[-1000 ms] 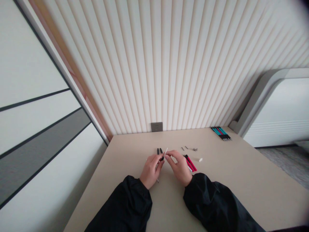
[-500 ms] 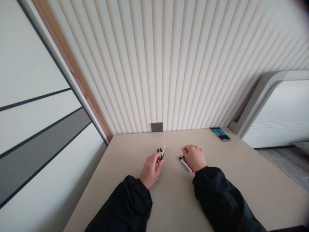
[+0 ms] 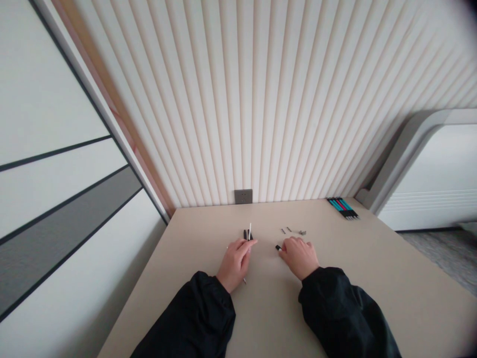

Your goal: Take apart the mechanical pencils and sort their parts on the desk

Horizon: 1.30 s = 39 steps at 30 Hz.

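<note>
A left hand (image 3: 234, 261) pinches the base of a thin white stick (image 3: 250, 230), which stands upright above the fingers at the middle of a beige desk (image 3: 194, 238). The right hand (image 3: 298, 256), knuckles up and fingers curled, covers most of a black-ended piece (image 3: 278, 247); whether it is gripped cannot be told. Both forearms, in black sleeves (image 3: 346, 308), slant in from the near edge, the 2 hands well apart. Just past the left fingers lie 2 black pieces (image 3: 245, 234); a small tip (image 3: 244, 281) pokes out below that hand. Beyond the right hand are 2 dark slivers (image 3: 288, 229) and a small metal cluster (image 3: 302, 232). At the far right corner, a neat row of pens (image 3: 343, 208) looks finished; with these loose parts remaining, the work appears partway through.
</note>
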Each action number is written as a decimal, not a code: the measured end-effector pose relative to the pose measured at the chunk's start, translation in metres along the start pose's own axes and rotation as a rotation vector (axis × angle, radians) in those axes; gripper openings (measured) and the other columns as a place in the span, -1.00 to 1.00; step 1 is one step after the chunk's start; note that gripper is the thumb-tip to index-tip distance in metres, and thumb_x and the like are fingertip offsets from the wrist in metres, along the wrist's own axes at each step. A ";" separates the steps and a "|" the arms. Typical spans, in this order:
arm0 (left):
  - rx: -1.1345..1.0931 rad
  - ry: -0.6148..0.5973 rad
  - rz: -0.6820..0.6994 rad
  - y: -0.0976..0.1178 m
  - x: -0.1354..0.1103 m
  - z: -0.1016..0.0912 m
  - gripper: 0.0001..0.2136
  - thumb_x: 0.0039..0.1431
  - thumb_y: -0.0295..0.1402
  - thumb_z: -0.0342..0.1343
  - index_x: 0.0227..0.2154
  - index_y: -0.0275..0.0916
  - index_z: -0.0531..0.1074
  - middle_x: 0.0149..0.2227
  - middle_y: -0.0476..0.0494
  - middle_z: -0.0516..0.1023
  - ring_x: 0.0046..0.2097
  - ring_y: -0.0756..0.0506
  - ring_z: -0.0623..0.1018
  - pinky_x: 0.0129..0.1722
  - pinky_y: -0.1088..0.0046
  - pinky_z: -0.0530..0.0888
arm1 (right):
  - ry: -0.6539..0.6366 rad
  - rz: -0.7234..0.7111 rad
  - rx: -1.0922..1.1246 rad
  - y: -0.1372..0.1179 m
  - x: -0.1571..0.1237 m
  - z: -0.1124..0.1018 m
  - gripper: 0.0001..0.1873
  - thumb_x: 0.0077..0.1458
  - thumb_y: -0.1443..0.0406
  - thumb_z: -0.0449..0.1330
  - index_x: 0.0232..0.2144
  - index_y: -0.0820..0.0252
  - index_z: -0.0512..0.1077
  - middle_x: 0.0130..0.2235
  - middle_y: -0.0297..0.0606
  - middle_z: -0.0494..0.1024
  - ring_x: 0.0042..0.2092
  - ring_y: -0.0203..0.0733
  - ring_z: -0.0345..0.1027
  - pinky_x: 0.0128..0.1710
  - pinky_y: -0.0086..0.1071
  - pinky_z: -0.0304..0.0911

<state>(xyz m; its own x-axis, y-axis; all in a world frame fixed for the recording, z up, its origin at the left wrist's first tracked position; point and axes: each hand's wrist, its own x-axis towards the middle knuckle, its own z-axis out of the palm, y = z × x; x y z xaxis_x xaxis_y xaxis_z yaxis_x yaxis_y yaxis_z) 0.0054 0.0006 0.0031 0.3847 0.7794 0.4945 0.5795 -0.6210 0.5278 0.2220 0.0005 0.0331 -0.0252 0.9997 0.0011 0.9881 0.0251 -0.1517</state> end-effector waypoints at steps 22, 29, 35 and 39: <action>-0.060 0.018 -0.081 0.002 0.001 0.000 -0.76 0.30 -0.33 -0.05 -0.03 -0.20 0.38 -0.25 -0.16 0.48 -0.20 -0.10 0.48 -0.13 0.31 0.43 | 0.236 -0.476 0.621 -0.025 -0.007 0.002 -0.78 0.30 0.29 -0.01 -0.23 0.11 0.45 -0.21 -0.22 0.45 -0.27 -0.22 0.41 -0.24 -0.38 0.30; -0.050 0.023 -0.054 0.001 0.003 -0.002 -0.81 0.30 -0.32 -0.03 -0.13 -0.18 0.43 -0.23 -0.15 0.50 -0.15 -0.11 0.49 -0.13 0.34 0.43 | 0.298 -0.570 0.820 -0.030 -0.008 0.001 -0.75 0.29 0.31 -0.02 -0.17 0.12 0.47 -0.20 -0.19 0.44 -0.18 -0.20 0.39 -0.14 -0.35 0.34; -0.021 0.011 -0.035 0.000 0.002 -0.001 -0.80 0.29 -0.31 -0.02 -0.12 -0.21 0.43 -0.24 -0.16 0.50 -0.18 -0.12 0.48 -0.16 0.33 0.43 | 0.336 -0.571 0.929 -0.032 -0.010 0.001 -0.76 0.28 0.30 0.00 -0.16 0.12 0.48 -0.23 -0.20 0.47 -0.19 -0.20 0.41 -0.15 -0.35 0.36; -0.005 0.019 0.013 -0.003 0.002 0.000 -0.79 0.29 -0.31 -0.01 -0.10 -0.18 0.44 -0.24 -0.16 0.50 -0.18 -0.12 0.48 -0.17 0.32 0.44 | 0.354 -0.564 0.910 -0.035 -0.011 0.004 -0.77 0.27 0.32 0.03 -0.15 0.09 0.47 -0.23 -0.24 0.52 -0.18 -0.21 0.43 -0.13 -0.36 0.36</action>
<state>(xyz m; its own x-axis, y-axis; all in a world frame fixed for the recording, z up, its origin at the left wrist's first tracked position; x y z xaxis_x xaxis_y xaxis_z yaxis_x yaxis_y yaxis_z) 0.0041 0.0039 0.0024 0.3785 0.7692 0.5148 0.5704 -0.6319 0.5248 0.1873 -0.0118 0.0346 -0.2454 0.7944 0.5557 0.3678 0.6066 -0.7048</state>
